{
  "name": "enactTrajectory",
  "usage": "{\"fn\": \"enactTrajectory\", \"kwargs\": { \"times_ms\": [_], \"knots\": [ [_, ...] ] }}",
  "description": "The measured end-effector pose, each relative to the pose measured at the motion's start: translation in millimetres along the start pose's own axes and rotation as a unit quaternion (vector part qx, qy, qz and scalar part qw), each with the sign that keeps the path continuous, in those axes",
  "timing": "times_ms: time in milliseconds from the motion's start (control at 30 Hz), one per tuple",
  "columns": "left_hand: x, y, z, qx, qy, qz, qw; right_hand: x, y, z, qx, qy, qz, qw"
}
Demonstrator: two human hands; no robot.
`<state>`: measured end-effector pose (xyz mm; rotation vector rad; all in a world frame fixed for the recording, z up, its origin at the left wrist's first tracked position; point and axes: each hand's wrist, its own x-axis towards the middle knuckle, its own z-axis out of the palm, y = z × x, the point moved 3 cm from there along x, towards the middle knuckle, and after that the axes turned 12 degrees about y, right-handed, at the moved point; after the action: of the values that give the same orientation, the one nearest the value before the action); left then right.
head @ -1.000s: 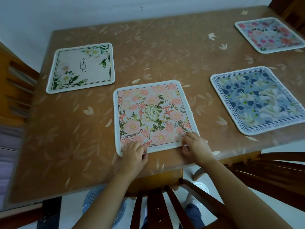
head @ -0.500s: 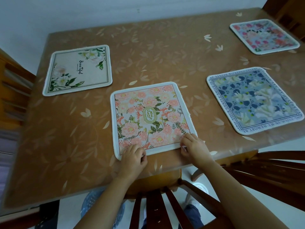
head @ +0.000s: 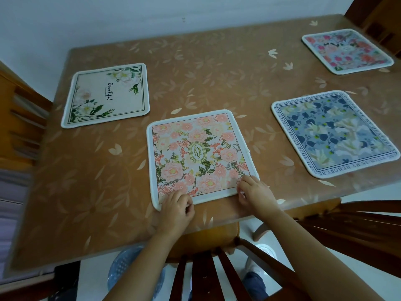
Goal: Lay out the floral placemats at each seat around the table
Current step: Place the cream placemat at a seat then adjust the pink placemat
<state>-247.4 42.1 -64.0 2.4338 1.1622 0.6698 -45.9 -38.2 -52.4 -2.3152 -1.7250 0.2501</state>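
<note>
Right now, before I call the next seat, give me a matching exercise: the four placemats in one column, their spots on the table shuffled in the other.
Things:
1. pink Garden placemat
2. white Beautiful placemat
3. blue-grey placemat with lettered border
4. pink and red flowered placemat

Places:
A. far right corner
B. near edge, under both hands
C. left end of the table
D. right side, near edge

Pairs: 1-B, 2-C, 3-D, 4-A. The left hand and right hand rest on its near corners.

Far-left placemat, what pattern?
Cream placemat, white flowers with green leaves at two corners; head view.
</note>
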Motion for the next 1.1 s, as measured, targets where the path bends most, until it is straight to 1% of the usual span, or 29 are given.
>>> {"fn": "enactTrajectory", "kwargs": {
  "times_ms": [133, 233, 567, 767, 933, 1100],
  "knots": [
    [-2, 2, 2, 0.003, -0.005, -0.001, 1.0, 0, 2, -3, 0.016, 0.024, 0.014, 1.0],
    [-2, 2, 2, 0.006, -0.006, -0.004, 1.0, 0, 1, -4, 0.02, 0.024, 0.014, 0.999],
    [-3, 1, -2, 0.023, -0.006, 0.002, 1.0, -3, -4, -1, 0.003, -0.01, 0.013, 1.0],
    [-5, 1, -1, 0.031, -0.008, 0.011, 0.999, -5, -5, -1, 0.007, -0.009, 0.019, 1.0],
    [-9, -1, 2, 0.043, -0.03, -0.023, 0.998, -13, -6, -2, 0.022, 0.021, 0.032, 0.999],
    [-15, 12, -2, 0.087, -0.045, -0.034, 0.995, -14, -10, -18, 0.03, 0.064, 0.027, 0.997]
  ]
}}
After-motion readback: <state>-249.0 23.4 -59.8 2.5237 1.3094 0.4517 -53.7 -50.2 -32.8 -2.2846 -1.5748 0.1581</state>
